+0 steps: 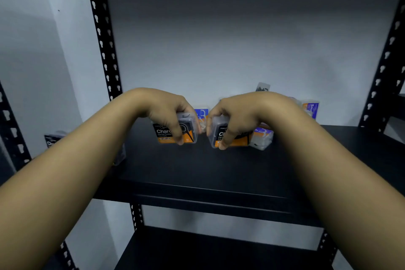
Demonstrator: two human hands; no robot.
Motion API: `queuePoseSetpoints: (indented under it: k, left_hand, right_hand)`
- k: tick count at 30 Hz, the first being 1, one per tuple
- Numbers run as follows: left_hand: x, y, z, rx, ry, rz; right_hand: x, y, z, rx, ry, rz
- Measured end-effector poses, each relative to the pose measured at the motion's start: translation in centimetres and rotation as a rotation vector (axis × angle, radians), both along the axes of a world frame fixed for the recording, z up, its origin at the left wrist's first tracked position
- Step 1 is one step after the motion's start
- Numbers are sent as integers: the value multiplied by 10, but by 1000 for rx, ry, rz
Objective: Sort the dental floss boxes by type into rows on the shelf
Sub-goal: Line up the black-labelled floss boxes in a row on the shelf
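A black metal shelf (219, 166) stands against a pale wall (219, 39). At centre, the left hand (166, 112) grips one black-and-orange floss box (166, 133); the right hand (236, 114), at 3 o'clock, grips another box (234, 138).

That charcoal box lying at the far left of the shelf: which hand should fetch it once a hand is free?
Probably the left hand. The far-left charcoal box lies beside the left forearm. The right hand would have to cross over. Both hands now grip charcoal boxes mid-shelf.
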State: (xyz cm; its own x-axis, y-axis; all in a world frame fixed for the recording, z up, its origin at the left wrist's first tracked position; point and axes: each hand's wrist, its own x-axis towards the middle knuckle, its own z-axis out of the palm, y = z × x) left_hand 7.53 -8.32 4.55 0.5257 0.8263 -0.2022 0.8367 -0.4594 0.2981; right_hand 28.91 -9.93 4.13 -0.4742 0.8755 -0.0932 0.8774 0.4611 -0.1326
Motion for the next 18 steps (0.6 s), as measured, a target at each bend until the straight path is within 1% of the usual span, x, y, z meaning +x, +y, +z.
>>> queuePoseSetpoints:
  k: [9, 18]
  left_hand:
    - [-52, -31, 22, 47, -11, 32]
    - [-116, -38, 30, 52, -29, 82]
  right_hand:
    - [-32, -6, 12, -34, 44, 69]
    - [-94, -6, 13, -38, 45, 100]
